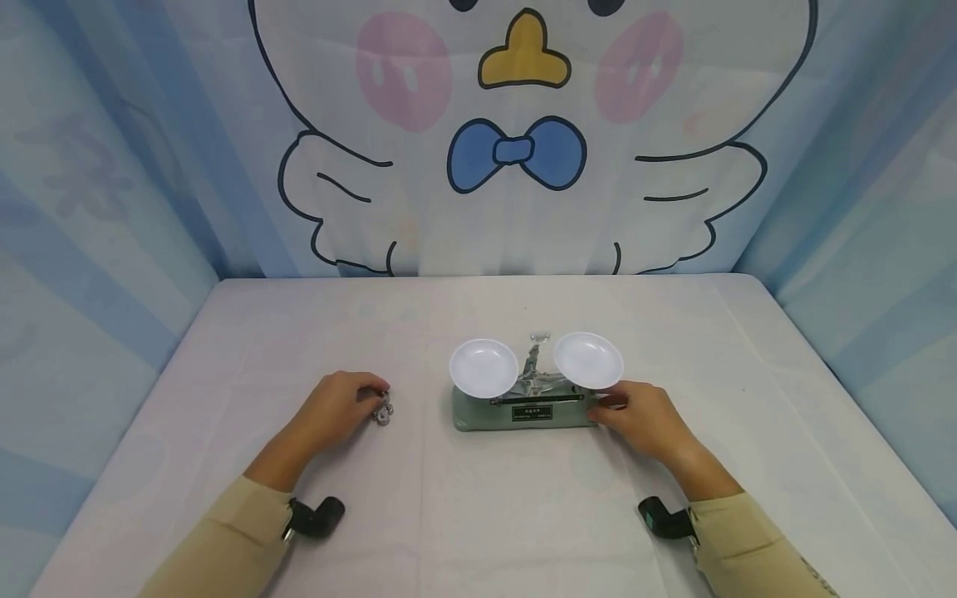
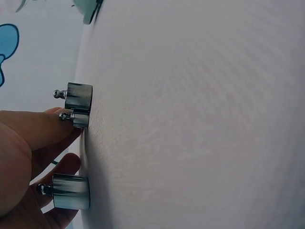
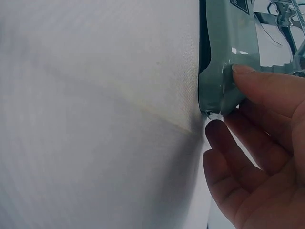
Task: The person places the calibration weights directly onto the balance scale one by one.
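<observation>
1. You have one glossy green balance scale (image 1: 478, 415).
2. On it, you count two round, shallow white pans (image 1: 483, 369).
3. You find one black rectangular label (image 1: 532, 413) on its front.
4. In the left wrist view, you count three silver cylindrical metal weights (image 2: 71, 192), one knob each.
5. You show two bare hands: one left hand (image 1: 340, 407), one right hand (image 1: 646, 419).
6. You wear two beige fabric sleeves (image 1: 224, 531) and two black wrist devices (image 1: 317, 517).
7. You face one white-covered table (image 1: 523, 515).

Illegible black label (image 1: 532, 413) on green balance (image 1: 478, 414).
</observation>
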Action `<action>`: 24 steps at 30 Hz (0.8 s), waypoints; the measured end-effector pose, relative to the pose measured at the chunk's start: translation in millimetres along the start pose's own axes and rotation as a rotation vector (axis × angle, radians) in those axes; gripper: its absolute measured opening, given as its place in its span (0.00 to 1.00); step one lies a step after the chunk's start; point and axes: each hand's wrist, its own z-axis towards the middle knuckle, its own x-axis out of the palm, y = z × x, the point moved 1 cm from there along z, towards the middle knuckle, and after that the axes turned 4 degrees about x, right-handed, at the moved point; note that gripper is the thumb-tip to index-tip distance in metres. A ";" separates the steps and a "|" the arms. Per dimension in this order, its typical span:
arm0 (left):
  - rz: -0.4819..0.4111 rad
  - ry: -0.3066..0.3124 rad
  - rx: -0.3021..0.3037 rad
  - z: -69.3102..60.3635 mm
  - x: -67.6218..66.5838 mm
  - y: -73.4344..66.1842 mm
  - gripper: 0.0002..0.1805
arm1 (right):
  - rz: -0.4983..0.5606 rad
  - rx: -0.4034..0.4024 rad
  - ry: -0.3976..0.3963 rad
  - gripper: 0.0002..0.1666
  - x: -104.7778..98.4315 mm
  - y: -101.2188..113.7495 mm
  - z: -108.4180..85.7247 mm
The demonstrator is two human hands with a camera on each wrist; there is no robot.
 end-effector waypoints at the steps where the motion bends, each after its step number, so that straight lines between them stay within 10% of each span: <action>1: 0.000 0.003 -0.001 0.4 0.0 0.2 0.13 | -0.002 0.000 0.000 0.22 0.0 0.2 0.0; 24: 0.050 -0.027 0.047 1.4 -13.3 -12.5 0.11 | 0.008 -0.015 -0.013 0.24 2.6 -0.7 0.2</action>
